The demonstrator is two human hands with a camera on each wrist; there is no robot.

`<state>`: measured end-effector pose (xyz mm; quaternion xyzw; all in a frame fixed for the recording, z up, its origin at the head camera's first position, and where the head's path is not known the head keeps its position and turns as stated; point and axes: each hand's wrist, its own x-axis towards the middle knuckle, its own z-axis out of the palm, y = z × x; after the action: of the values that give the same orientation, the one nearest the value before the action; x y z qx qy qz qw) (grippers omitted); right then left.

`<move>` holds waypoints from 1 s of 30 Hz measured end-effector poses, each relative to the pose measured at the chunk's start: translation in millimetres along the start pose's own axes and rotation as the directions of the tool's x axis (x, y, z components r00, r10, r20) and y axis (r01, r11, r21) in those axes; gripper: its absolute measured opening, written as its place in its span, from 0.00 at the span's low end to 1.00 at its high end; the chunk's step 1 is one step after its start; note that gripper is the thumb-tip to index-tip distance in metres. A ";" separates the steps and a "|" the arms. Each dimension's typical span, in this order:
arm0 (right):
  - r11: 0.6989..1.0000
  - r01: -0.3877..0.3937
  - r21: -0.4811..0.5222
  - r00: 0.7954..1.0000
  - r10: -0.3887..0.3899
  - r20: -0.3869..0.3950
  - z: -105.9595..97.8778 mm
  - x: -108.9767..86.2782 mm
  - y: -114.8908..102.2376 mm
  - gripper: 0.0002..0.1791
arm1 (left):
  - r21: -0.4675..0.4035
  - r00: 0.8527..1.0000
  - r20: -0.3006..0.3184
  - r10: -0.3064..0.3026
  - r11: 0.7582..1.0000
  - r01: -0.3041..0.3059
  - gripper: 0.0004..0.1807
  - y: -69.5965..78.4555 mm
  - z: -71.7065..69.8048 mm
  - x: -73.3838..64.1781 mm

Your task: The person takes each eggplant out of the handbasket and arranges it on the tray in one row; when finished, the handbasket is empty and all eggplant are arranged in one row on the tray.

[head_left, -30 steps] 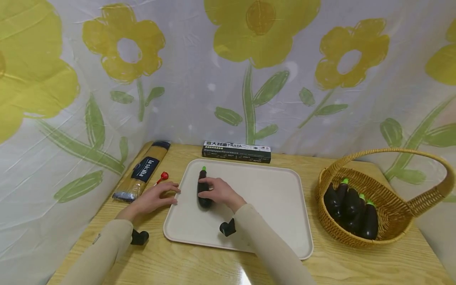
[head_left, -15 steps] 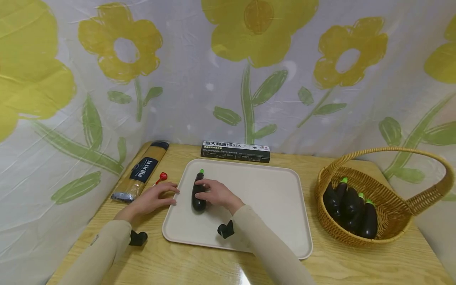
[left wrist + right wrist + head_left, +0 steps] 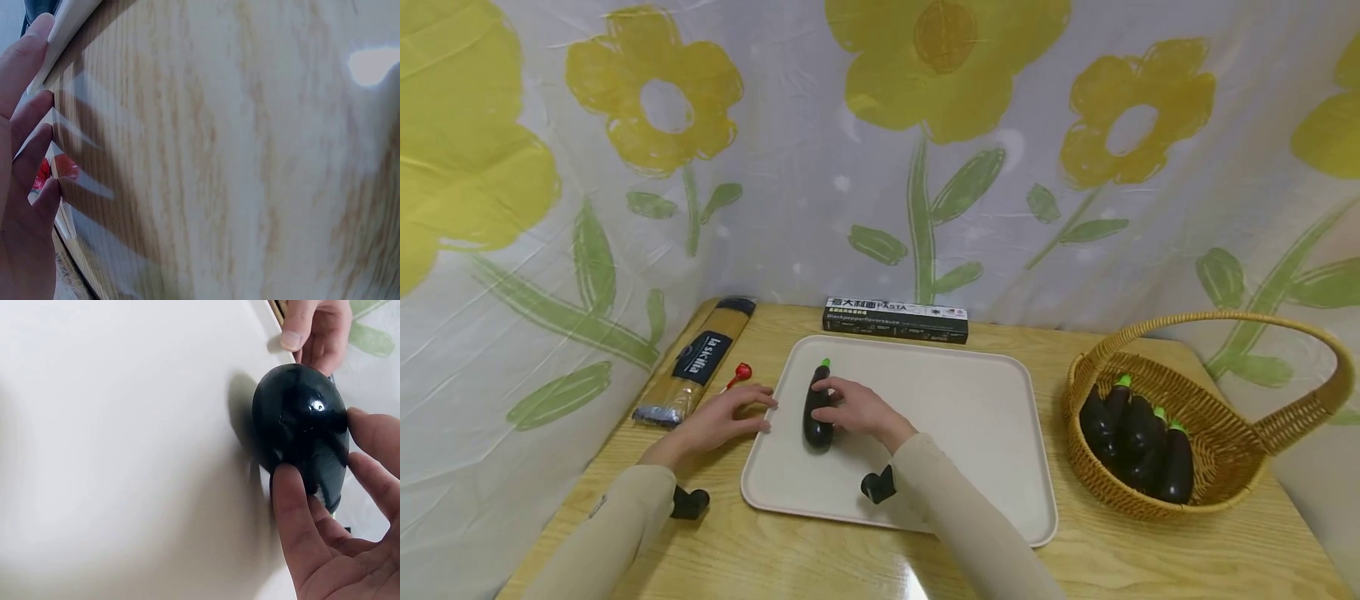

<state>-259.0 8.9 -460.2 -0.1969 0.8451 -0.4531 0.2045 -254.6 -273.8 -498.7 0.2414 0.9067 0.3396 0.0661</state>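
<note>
A dark, glossy eggplant (image 3: 817, 430) with a green tip lies lengthwise near the left side of the beige tray (image 3: 955, 417). My right hand (image 3: 867, 410) holds it from the right; in the right wrist view the thumb lies on one side of the eggplant (image 3: 297, 406) and the fingers on the other. At the tray's left rim rests my left hand (image 3: 726, 417), its fingers loosely bent and nothing held. Part of the left hand (image 3: 25, 187) shows at the edge of the left wrist view, with fingertips by the rim.
A wicker basket (image 3: 1101, 483) with a tall handle stands at right, with several eggplants (image 3: 1138, 429) inside. Behind the tray sits a pasta box (image 3: 895, 322). A spaghetti pack (image 3: 703, 357) and a red lollipop (image 3: 742, 372) lie at left on the wooden table (image 3: 790, 558).
The eggplant and my right hand shifted slightly left on the tray between the first and second frames, then held still. My left hand stays at the tray's edge.
</note>
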 end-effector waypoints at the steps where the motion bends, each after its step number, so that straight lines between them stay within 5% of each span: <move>1: 1.000 0.001 -0.004 1.000 -0.001 -0.002 0.2 0.1 0.5 0.24 | -0.005 1.000 0.000 -0.001 1.000 0.001 0.17 0.2 0.2 0.1; 30: 0.999 -0.014 0.045 0.997 0.017 -0.070 2.2 -2.9 4.3 0.22 | -0.007 1.000 0.005 0.003 1.000 -0.003 0.17 -1.4 0.5 0.5</move>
<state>-256.0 11.1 -464.4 -0.1695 0.8428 -0.4770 0.1826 -255.5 -274.2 -500.0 0.2433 0.9050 0.3421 0.0687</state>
